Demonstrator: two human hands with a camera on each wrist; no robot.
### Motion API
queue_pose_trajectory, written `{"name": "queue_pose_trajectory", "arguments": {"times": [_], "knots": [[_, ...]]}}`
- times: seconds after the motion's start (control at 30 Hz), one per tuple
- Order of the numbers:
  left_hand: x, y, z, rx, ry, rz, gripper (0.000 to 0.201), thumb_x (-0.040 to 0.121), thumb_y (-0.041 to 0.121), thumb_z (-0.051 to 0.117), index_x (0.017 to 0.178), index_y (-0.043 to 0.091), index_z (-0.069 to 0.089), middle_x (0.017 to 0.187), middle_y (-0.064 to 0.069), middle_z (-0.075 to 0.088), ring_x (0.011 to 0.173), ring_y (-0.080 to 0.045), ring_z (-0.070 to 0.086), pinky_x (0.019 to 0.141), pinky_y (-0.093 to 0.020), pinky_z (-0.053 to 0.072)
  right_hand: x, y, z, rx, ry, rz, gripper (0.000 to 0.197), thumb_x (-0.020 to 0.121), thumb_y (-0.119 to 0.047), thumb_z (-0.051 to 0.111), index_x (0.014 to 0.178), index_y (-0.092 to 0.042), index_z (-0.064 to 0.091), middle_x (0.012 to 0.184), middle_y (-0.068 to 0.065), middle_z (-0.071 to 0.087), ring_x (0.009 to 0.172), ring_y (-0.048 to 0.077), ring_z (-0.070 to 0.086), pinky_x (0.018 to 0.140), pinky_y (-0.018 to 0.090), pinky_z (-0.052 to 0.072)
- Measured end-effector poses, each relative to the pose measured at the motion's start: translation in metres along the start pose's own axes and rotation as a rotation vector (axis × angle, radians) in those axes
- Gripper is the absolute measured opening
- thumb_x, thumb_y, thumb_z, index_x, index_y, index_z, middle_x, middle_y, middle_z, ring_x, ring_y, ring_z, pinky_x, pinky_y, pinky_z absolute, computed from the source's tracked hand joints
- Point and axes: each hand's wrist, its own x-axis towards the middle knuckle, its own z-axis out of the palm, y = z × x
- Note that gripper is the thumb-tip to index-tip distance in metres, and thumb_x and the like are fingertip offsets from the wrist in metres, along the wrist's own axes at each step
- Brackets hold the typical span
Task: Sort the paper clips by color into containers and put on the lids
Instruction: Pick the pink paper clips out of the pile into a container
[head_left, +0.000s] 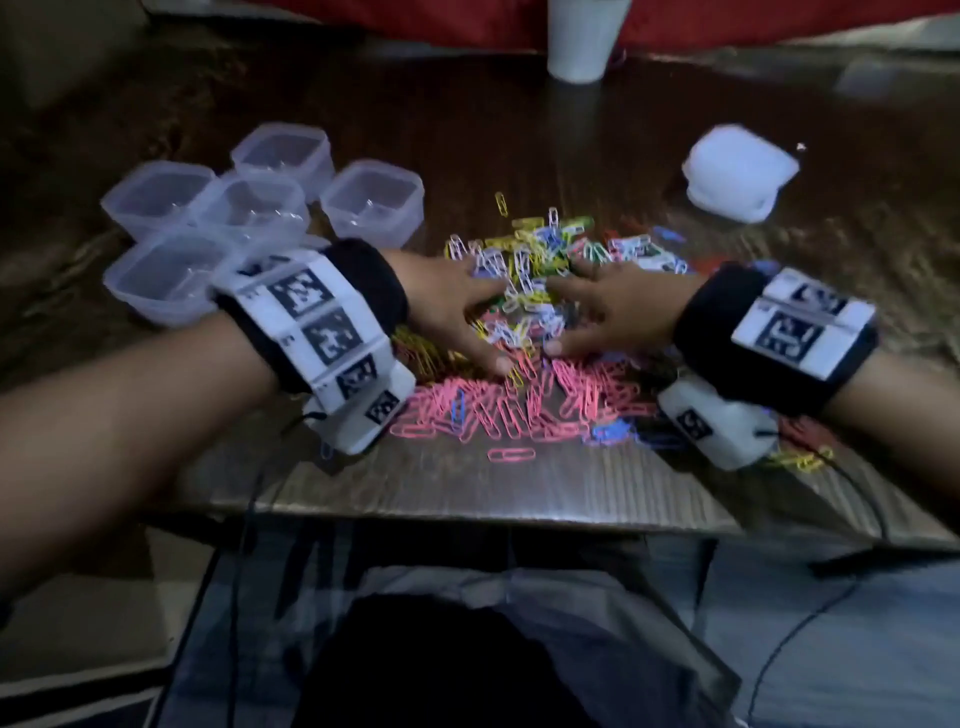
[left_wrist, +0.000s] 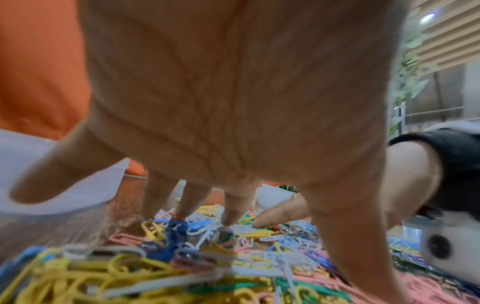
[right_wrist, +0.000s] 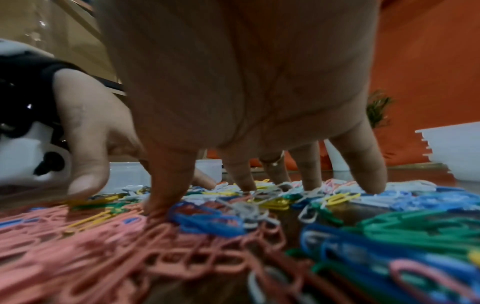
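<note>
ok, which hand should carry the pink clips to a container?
Left, probably. The left hand lies beside the clear square plastic containers, its thumb at the pink paper clips. The right hand is across the pile.

I seem to be looking into a home living room; a low dark wooden table (head_left: 519, 488) stands before a red-orange sofa (head_left: 727, 21); a leafy houseplant (left_wrist: 410, 67) and slatted blinds (left_wrist: 451, 41) sit behind.
</note>
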Motion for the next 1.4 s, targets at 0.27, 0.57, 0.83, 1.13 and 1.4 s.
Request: {"name": "queue_pose_trajectory", "arguments": {"times": [0.27,0.57,0.83,1.13,1.4], "knots": [[-0.004,0.004,-0.003,0.021,0.187,0.003,0.096,0.072,0.068,0.046,0.149,0.021,0.015,0.154,-0.006,0.022,0.138,-0.024,0.027,0.111,-0.037,0.026,-0.013,0.011,-0.017,-0.007,0.133,-0.018,0.083,0.083,-0.059,0.047,0.149,-0.025,0.009,0.157,0.005,0.013,0.142,0.025,0.017,0.115,0.042,0.020],[-0.009,0.020,0.004,0.000,0.214,-0.035,0.081,0.083,0.058,0.053,0.148,0.023,0.021,0.149,-0.008,0.033,0.132,-0.026,0.037,0.102,-0.035,0.035,-0.038,0.002,-0.013,-0.061,0.181,-0.017,0.072,0.087,-0.042,0.058,0.147,-0.023,0.024,0.149,0.009,0.029,0.133,0.026,0.035,0.105,0.034,0.032],[-0.027,0.007,0.015,-0.034,0.308,-0.027,0.056,0.075,0.056,0.062,0.115,0.020,0.051,0.089,0.000,0.055,0.076,-0.013,0.050,0.070,-0.028,0.039,-0.060,-0.011,0.008,0.004,0.168,0.030,0.054,0.081,-0.057,0.055,0.101,-0.007,0.059,0.088,0.008,0.061,0.076,0.019,0.053,0.062,0.027,0.038],[-0.040,0.008,0.040,-0.076,0.323,0.050,0.063,0.068,0.050,0.074,0.118,0.021,0.047,0.095,0.002,0.045,0.089,-0.016,0.044,0.072,-0.028,0.037,-0.043,-0.035,0.010,-0.036,0.165,0.035,0.056,0.073,-0.053,0.068,0.103,-0.009,0.052,0.075,-0.001,0.046,0.076,0.019,0.047,0.052,0.023,0.034],[-0.029,0.014,0.030,-0.041,0.329,0.075,0.047,0.073,0.035,0.076,0.111,0.017,0.056,0.078,0.009,0.046,0.082,-0.013,0.044,0.068,-0.025,0.034,-0.032,-0.023,0.008,0.147,0.279,-0.058,0.041,0.072,-0.031,0.076,0.106,-0.015,0.058,0.097,0.002,0.061,0.084,0.018,0.052,0.069,0.025,0.041]]}}
